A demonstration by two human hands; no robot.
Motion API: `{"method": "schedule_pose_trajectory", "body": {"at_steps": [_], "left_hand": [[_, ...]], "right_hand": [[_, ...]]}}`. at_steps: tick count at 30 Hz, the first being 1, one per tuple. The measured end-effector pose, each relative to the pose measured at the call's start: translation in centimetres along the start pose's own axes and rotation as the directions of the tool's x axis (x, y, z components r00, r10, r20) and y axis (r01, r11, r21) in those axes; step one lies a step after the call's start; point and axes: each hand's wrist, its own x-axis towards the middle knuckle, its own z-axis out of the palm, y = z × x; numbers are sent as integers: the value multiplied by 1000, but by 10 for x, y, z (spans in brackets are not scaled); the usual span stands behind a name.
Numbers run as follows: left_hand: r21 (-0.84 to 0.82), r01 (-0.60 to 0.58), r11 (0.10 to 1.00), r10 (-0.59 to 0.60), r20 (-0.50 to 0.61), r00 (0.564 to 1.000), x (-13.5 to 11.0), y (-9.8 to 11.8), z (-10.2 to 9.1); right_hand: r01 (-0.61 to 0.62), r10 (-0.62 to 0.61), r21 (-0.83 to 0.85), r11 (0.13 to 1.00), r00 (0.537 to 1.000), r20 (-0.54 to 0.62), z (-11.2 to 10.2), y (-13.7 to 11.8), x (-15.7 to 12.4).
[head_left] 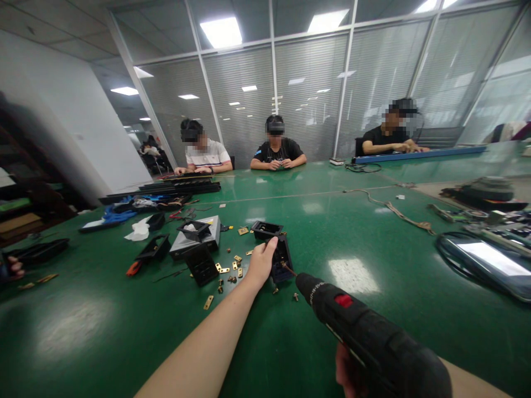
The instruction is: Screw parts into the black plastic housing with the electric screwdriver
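Observation:
My left hand (pixel 262 262) grips a black plastic box-like housing (pixel 285 255) from its left side, thumb over the top edge. In my right hand (pixel 345 367) is a black cordless drill (pixel 369 331) with a red switch, mostly covering that hand. Its thin bit points into the housing's open face, close to a small brass-coloured part; whether it touches a screw I cannot make out. Behind my left hand lies another black housing (pixel 266 229). Small brass plates (pixel 224 270) and screws (pixel 220 286) are scattered left of my hand, and a loose screw (pixel 296 297) lies under the bit.
At left, black frames (pixel 154 247) rest around a silver metal box (pixel 215 235). A cabled device with a bright screen (pixel 495 258) and circuit boards (pixel 498 221) are at right. A cord (pixel 390 207) crosses the green table (pixel 166 342). Several people sit around it.

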Motion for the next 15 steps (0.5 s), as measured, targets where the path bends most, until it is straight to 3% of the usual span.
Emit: {"method": "schedule_pose_trajectory", "body": {"at_steps": [15], "left_hand": [[-56, -11, 998, 11, -2, 1000, -3, 4, 2]], "right_hand": [[36, -36, -26, 999, 999, -19, 8, -7, 1]]}}
